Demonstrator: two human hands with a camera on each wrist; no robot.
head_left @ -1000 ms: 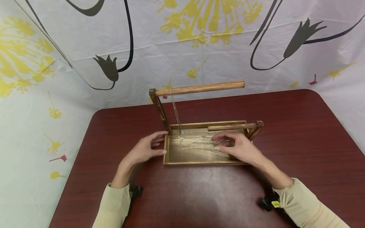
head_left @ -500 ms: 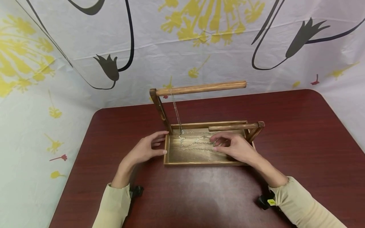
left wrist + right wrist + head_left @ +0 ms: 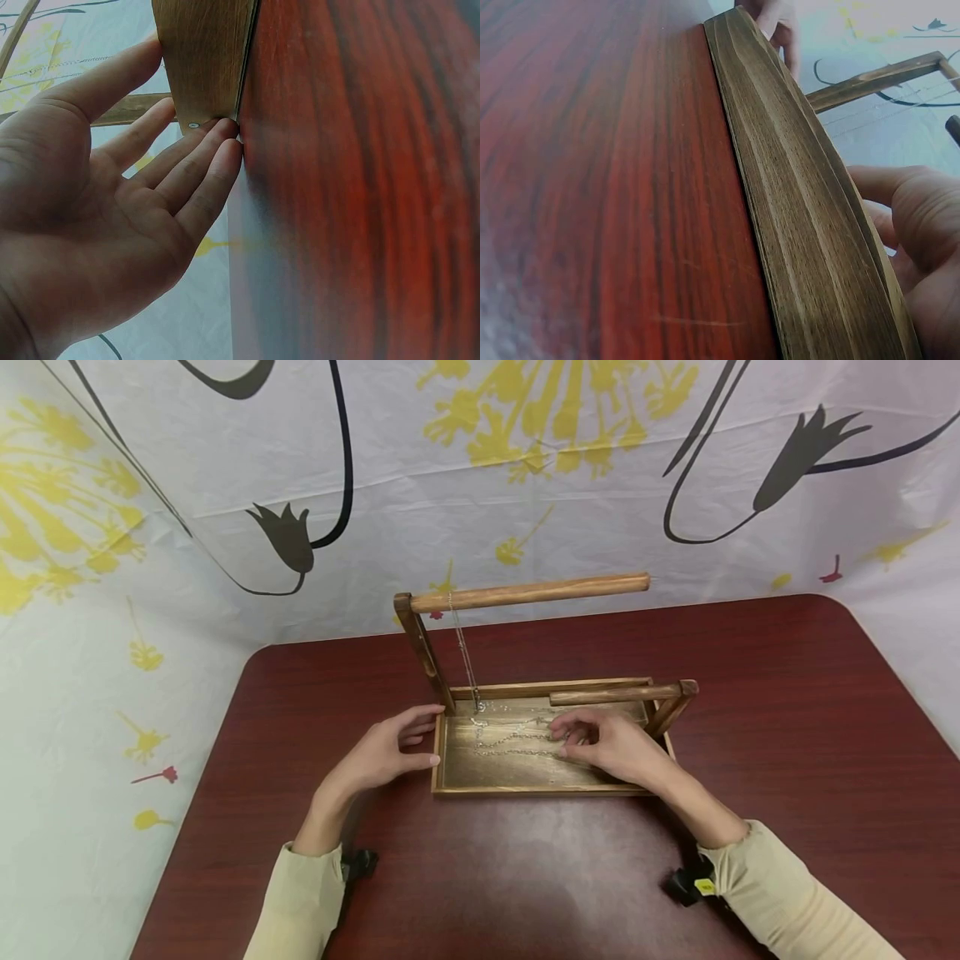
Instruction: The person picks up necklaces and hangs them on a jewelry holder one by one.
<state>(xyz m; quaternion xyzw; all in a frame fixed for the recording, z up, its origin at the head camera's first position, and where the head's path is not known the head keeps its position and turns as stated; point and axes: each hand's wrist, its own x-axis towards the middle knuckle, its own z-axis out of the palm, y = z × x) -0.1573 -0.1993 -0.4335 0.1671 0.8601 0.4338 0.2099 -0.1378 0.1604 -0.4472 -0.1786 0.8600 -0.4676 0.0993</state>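
Observation:
A shallow wooden tray stands on the table, and a silver-coloured chain necklace lies stretched along its floor. My left hand touches the tray's left end with thumb and fingers extended; the left wrist view shows its fingertips against the wood. Over the right half of the tray is my right hand, fingers bent and thumb low at the necklace's right end. Whether it pinches the chain cannot be made out, since the tray wall hides the fingertips in the right wrist view. A second necklace hangs from the upper bar.
A wooden upright at the tray's left end carries the long upper bar. A shorter, lower bar juts inward from the right upright, just above the right hand. Behind the dark red table hangs a patterned cloth.
My right hand has shifted slightly left inside the tray, along the necklace, and its forearm has followed. The left hand, the tray and the hanging necklace look unchanged.

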